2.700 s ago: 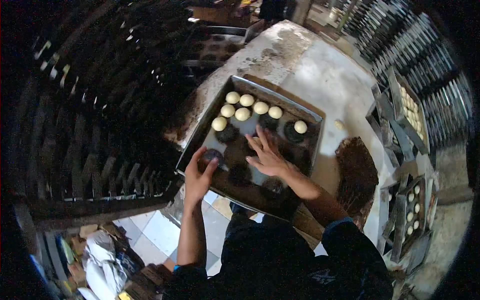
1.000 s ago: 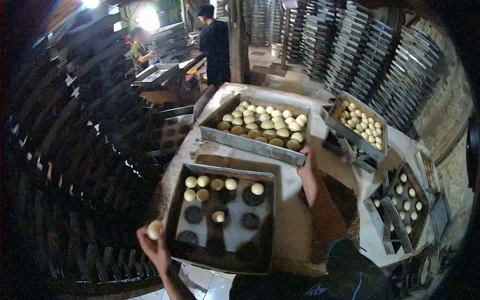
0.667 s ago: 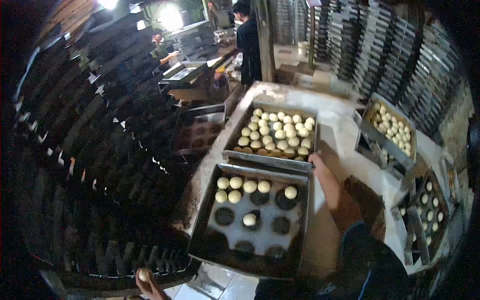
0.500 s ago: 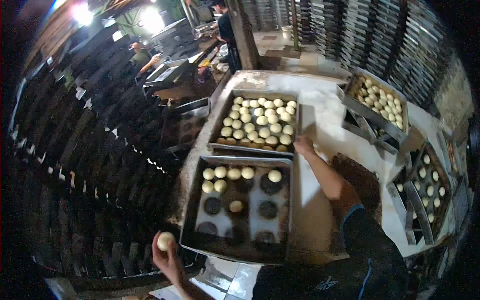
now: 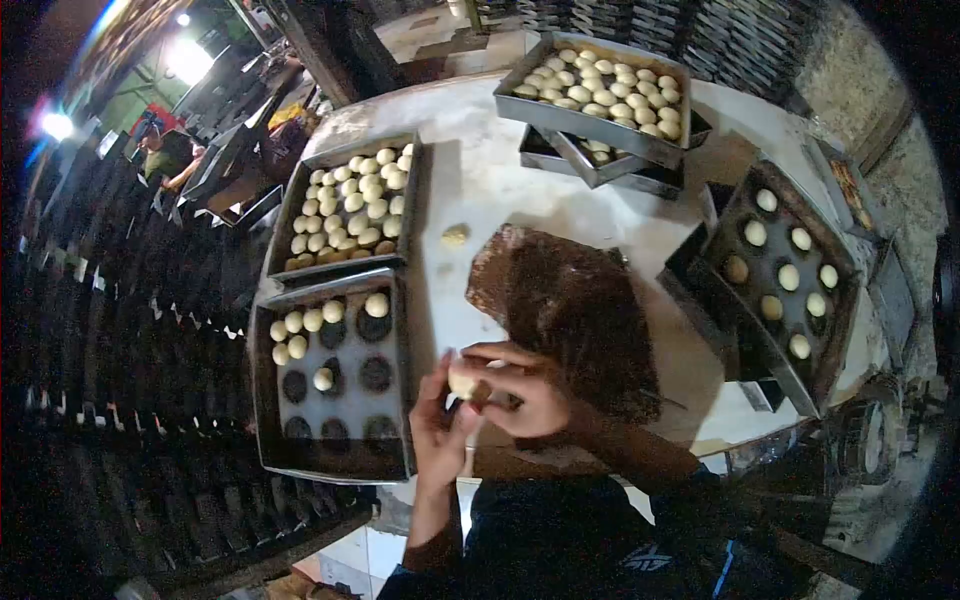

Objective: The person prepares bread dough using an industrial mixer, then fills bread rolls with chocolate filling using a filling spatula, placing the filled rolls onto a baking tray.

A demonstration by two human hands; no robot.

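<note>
In front of my body a pale dough ball (image 5: 463, 382) is held between both hands. My left hand (image 5: 438, 432) cups it from the left, with the fingers curled around it. My right hand (image 5: 525, 392) is closed against its right side, fingertips pressed to the dough; whether they hold something else too I cannot make out. Just beyond the hands lies a large dark brown mass (image 5: 565, 310) on the table. To the left, a metal tray (image 5: 335, 474) has several dough balls (image 5: 313, 320) in it, and dark round patches show on its bottom.
Behind that tray stands a fuller tray (image 5: 415, 190) of dough balls. Stacked trays (image 5: 600, 128) sit at the back, and more trays (image 5: 790, 370) at the right. A small yellowish lump (image 5: 455, 236) lies on the white tabletop (image 5: 470, 130). Another person (image 5: 165, 160) is at far left.
The view has swung right. My right hand has left the fuller tray's edge, and my left hand has brought the dough ball in from the left. Both hands now meet at it.
</note>
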